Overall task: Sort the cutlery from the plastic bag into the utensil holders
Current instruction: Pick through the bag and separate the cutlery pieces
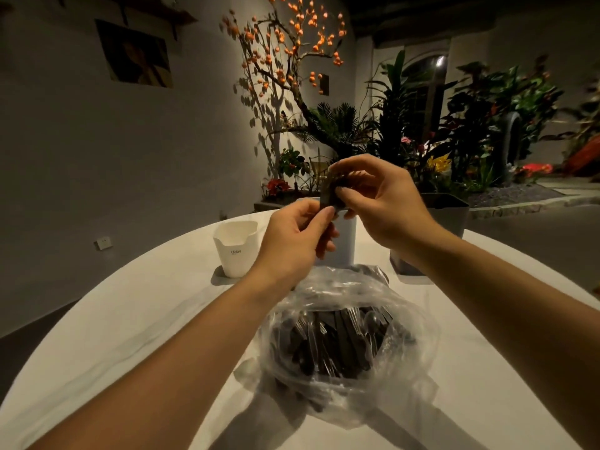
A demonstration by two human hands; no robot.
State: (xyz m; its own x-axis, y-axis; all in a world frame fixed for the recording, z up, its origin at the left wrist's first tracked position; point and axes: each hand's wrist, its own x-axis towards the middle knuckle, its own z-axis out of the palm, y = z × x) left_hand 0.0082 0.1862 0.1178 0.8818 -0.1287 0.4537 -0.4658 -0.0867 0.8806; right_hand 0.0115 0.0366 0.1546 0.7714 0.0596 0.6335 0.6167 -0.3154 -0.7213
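- While both hands are raised above the round white table (136, 319), they meet on one small bundle of dark cutlery (328, 193), held upright between them.
- Left hand (292, 241): fingers curled, thumb pressed against the lower end of the bundle, so it pinches the pieces from below.
- Right hand (386, 203): fingers bent over the upper part of the same bundle, thumb tip on its near face; it pinches from above and the side.
- How many pieces are in the bundle, and whether they are forks, knives or spoons, cannot be told; it is dark and partly covered by the fingers.
- Plastic bag (344, 339): clear, crumpled, lying open on the table near the person, between the two forearms, with a heap of black forks, knives and spoons inside.
- White holder (235, 251): a cup with a notched rim, standing upright to the left, beyond the bag.
- Pale blue holder (344, 241): upright at the middle, mostly hidden behind the hands.
- Dark holder (451, 216): upright to the right, partly behind the right forearm.
- Behind the table stand leafy plants (487, 118) and a branch with orange blossoms (292, 43) against the wall.
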